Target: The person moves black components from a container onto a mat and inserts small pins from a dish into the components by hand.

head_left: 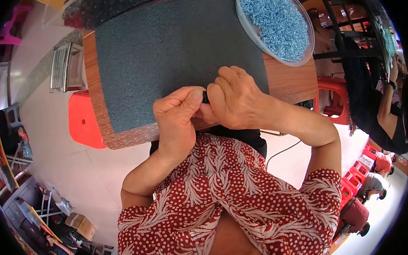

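Observation:
Close to the table's near edge, my two hands meet over a small black part (205,97). My left hand (178,111) is closed, its thumb and fingers pinching the part's left side. Wrapped around the other side are the curled fingers of my right hand (236,99). Most of the part is hidden by my fingers, so its exact kind does not show. Both hands are just above the front of a dark grey mat (163,51) lying on the wooden table (294,83).
A round clear tub (242,17) full of small light-blue transparent pieces (279,26) sits at the far right. Dark round pieces in a black tray (110,10) are at the far left. Red stools (83,120) flank the table; several people sit farther right.

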Demonstrator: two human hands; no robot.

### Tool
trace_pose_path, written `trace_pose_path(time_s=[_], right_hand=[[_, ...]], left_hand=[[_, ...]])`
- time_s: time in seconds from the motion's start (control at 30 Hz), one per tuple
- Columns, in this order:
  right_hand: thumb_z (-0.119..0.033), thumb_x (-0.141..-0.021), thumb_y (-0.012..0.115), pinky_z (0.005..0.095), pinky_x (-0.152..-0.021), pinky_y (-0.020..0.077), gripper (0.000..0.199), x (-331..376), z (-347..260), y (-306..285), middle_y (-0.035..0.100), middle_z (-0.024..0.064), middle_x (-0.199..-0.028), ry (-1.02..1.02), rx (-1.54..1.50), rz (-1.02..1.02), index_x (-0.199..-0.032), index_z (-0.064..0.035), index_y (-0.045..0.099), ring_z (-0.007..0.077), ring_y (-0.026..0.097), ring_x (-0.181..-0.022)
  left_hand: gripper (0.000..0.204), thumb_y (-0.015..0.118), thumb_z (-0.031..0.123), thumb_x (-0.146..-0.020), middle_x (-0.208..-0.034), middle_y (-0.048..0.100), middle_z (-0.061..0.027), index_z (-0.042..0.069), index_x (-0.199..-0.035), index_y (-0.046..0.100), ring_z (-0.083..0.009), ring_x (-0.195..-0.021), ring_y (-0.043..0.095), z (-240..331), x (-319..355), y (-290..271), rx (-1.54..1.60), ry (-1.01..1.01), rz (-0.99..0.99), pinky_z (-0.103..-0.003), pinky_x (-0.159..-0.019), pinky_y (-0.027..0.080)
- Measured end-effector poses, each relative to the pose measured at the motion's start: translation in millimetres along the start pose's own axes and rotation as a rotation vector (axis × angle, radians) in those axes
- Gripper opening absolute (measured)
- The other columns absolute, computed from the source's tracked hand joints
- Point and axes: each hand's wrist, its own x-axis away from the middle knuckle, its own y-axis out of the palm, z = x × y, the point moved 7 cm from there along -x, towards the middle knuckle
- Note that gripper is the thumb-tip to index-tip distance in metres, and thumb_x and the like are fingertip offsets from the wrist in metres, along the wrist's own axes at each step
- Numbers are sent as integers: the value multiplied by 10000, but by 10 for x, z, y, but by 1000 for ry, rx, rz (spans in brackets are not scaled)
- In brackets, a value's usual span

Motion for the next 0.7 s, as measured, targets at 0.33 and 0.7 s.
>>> trace_pose_path(time_s=[0.33,0.7], right_hand=[[-184,-661,636,325,-438,313,250,55,29,37,376,53,-529,-32,-35,45,-579,-52,440,195,403,-505],[-205,-724,704,421,-488,418,291,-565,1474,-882,509,142,-601,259,341,355,-633,-48,476,321,527,-571]], left_hand=[[291,495,194,-940,-674,619,-73,-37,-812,617,-106,-577,547,-52,-15,-10,-175,-102,44,-227,-557,453],[265,540,180,-931,-913,658,-127,-53,-1050,585,-136,-761,603,339,-34,-271,-419,146,19,-253,-676,496]])
